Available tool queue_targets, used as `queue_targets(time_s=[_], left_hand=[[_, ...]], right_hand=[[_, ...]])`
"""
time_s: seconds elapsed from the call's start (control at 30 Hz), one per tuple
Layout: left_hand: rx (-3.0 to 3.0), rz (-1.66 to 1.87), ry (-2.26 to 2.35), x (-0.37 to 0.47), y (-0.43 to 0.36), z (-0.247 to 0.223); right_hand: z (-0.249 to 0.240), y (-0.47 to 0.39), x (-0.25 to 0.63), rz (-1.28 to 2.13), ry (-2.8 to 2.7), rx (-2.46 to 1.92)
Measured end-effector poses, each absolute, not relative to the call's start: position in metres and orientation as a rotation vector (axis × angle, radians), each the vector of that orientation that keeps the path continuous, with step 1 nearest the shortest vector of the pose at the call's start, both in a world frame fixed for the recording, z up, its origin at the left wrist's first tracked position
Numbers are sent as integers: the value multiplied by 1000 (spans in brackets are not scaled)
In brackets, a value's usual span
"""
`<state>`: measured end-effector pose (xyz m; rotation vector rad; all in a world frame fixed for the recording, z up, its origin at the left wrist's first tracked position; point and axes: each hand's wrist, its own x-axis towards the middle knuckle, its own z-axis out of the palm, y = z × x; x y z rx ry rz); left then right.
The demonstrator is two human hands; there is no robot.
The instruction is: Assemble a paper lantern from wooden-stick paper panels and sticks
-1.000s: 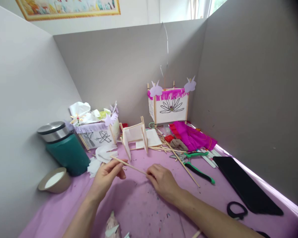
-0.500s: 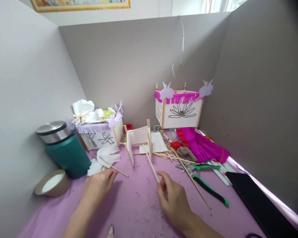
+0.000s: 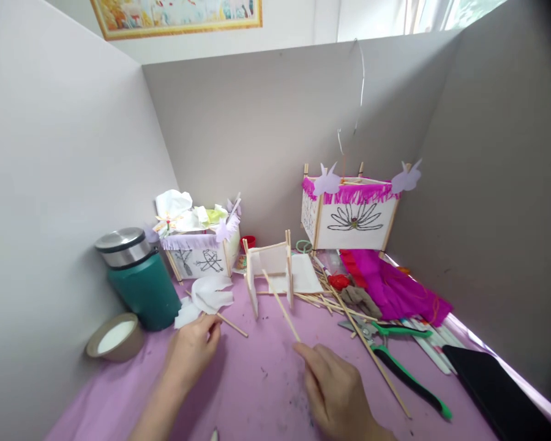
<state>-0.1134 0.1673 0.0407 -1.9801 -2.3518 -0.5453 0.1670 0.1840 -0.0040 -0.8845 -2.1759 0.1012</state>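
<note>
My right hand (image 3: pixel 335 386) is closed round one end of a thin wooden stick (image 3: pixel 283 308). That stick slants up and away, its far tip in front of a small frame (image 3: pixel 269 257) of sticks and white panels. My left hand (image 3: pixel 195 349) has its fingers drawn together beside crumpled white paper (image 3: pixel 211 294). Another wooden stick (image 3: pixel 234 326) lies just past those fingertips; whether they grip anything is hidden. A pale pointed tip (image 3: pixel 214 435), too cut off to name, shows at the bottom edge.
On the left stand a green flask (image 3: pixel 142 288) and a bowl of white stuff (image 3: pixel 114 337), with a fringed paper lantern (image 3: pixel 199 260) behind. Another lantern (image 3: pixel 356 223) stands back right. Garden shears (image 3: pixel 395 355), magenta paper (image 3: pixel 390 282), markers (image 3: pixel 429 349) and a black device (image 3: pixel 491 392) lie right.
The whole view has shifted, so things sit farther right. My right hand has rolled over, knuckles more on top, still holding the stick. My left hand stays by the white paper.
</note>
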Motion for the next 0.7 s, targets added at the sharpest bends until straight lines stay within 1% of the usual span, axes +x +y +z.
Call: queue_targets(time_s=[0.1,0.2,0.33,0.53,0.7], left_hand=[[-1979,-712,-2420,-111,166,40],[-2002,-773,-2476,-108,166,40],[-2053,-735,-2486,-105,166,40],[-1975,-662,-2454,-107,166,38],[-2098,-605,-2272,-104,169,31]], right_hand=[[-3,182,167,167,-2193,-932],[-2,182,167,281,-2145,-974],[-1,182,168,348,-2135,-1016],[-3,182,168,288,-2193,-1021],[-2,183,168,212,-2174,-1052]])
